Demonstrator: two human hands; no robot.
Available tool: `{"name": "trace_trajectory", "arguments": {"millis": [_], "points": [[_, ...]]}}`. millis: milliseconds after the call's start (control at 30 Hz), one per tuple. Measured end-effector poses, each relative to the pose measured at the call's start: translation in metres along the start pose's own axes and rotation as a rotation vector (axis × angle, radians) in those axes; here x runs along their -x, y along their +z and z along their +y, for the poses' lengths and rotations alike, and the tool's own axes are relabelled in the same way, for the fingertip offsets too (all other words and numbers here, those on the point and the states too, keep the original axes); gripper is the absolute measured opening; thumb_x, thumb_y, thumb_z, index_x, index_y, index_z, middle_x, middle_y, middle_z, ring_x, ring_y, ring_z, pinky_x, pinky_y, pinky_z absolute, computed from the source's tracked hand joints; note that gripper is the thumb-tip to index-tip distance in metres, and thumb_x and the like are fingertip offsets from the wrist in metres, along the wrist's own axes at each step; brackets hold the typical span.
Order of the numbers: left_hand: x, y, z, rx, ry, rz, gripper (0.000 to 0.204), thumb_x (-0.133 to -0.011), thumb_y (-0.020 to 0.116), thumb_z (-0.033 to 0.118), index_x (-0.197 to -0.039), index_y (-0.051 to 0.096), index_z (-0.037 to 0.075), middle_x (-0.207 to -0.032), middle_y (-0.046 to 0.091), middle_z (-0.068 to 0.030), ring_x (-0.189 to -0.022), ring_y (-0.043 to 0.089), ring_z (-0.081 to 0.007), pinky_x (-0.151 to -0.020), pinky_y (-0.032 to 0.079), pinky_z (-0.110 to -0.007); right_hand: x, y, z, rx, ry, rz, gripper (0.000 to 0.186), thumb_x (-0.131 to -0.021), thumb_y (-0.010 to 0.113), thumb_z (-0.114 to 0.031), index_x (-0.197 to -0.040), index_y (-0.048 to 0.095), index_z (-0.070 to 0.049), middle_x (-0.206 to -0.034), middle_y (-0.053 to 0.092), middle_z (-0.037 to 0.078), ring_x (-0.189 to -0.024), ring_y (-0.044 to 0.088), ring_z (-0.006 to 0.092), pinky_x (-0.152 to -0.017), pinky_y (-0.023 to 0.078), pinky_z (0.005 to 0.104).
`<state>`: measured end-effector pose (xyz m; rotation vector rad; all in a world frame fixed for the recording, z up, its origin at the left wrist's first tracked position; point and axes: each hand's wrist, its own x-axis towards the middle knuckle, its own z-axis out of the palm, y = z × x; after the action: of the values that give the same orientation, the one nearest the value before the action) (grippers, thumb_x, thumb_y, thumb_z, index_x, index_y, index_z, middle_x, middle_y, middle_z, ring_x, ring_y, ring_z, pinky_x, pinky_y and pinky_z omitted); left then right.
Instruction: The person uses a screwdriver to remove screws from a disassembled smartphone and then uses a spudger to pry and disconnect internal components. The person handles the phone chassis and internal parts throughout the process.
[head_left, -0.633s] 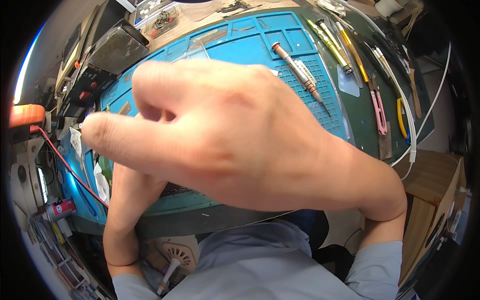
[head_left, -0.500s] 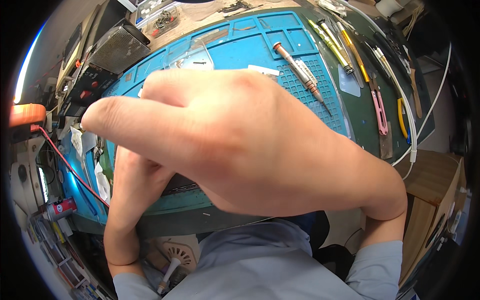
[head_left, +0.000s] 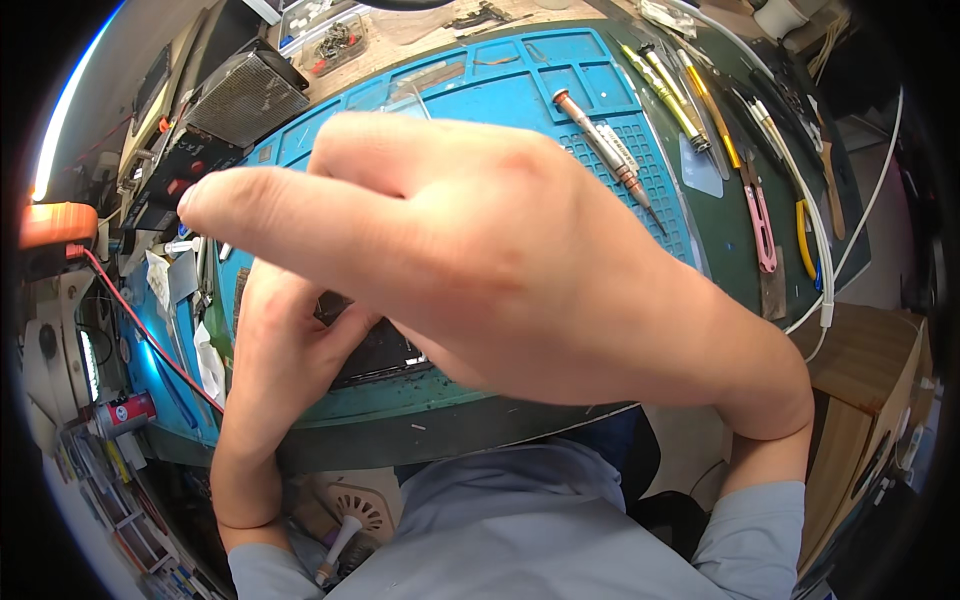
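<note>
Black device [head_left: 385,360] lies in front of you, at the near side of the blue mat [head_left: 465,100], mostly hidden. Its visible edge runs left to right; its long axis I cannot tell. Your left hand [head_left: 285,335] seems the nearer, with its thumb over the device; whether it grips, I cannot tell. Your right hand [head_left: 480,240] hangs above, fingers curled, and what they hold is hidden. The screwdriver [head_left: 612,155] lies beyond, apart from both.

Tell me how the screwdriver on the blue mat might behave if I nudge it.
The screwdriver should stay stiff, judging by its straight, slim body. Its rounded handle suggests it could roll if pushed sideways, though the gridded patch of the blue mat under it may catch it.
</note>
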<state>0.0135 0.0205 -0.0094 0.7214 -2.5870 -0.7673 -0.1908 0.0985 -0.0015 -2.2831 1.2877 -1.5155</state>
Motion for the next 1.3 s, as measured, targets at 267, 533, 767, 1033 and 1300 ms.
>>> {"name": "trace_trajectory", "arguments": {"millis": [267,533,767,1033,1300], "points": [[0.001,-0.001,0.001,-0.011,-0.074,-0.031,0.035,-0.080,0.083,0.006,-0.112,0.071,0.001,-0.109,0.069,-0.0183,-0.107,0.062,-0.0407,-0.094,0.049,-0.047,0.000,-0.004,0.000,0.022,0.000,-0.035,0.050,-0.079,0.077,-0.014,-0.123,0.060,0.001,-0.087,0.067,0.016,-0.077,0.074,0.0329,-0.061,0.059,0.0418],[0.001,0.001,0.002,-0.009,-0.033,0.005,0.030,-0.082,0.083,0.008,-0.109,0.073,0.002,-0.111,0.069,-0.0174,-0.110,0.063,-0.0396,-0.092,0.051,-0.047,0.002,0.002,0.002,0.027,-0.023,-0.010,0.049,-0.077,0.079,-0.016,-0.119,0.059,0.000,-0.084,0.068,0.014,-0.075,0.075,0.0313,-0.060,0.060,0.0405],[-0.002,-0.003,0.006,-0.029,0.007,-0.037,0.030,-0.082,0.082,0.006,-0.110,0.073,0.003,-0.114,0.070,-0.0173,-0.113,0.062,-0.0407,-0.096,0.050,-0.048,0.003,0.008,0.004,-0.079,-0.006,0.062,0.046,-0.077,0.079,-0.017,-0.115,0.059,0.000,-0.081,0.067,0.013,-0.072,0.074,0.0305,-0.058,0.060,0.0393],[0.001,-0.003,0.003,-0.086,0.023,-0.031,0.031,-0.081,0.082,0.006,-0.110,0.073,0.002,-0.114,0.068,-0.0192,-0.111,0.061,-0.0420,-0.096,0.050,-0.049,0.001,0.005,0.006,0.025,-0.048,0.062,0.042,-0.078,0.079,-0.017,-0.111,0.060,0.000,-0.081,0.068,0.014,-0.072,0.074,0.0305,-0.058,0.059,0.0394],[0.002,0.001,0.000,-0.015,-0.028,-0.006,0.033,-0.080,0.082,0.007,-0.111,0.071,0.002,-0.110,0.068,-0.0192,-0.106,0.063,-0.0420,-0.092,0.050,-0.048,0.001,0.005,0.003,0.041,-0.039,0.076,0.036,-0.079,0.079,-0.018,-0.105,0.061,0.000,-0.080,0.067,0.014,-0.073,0.074,0.0312,-0.059,0.059,0.0403]]}}
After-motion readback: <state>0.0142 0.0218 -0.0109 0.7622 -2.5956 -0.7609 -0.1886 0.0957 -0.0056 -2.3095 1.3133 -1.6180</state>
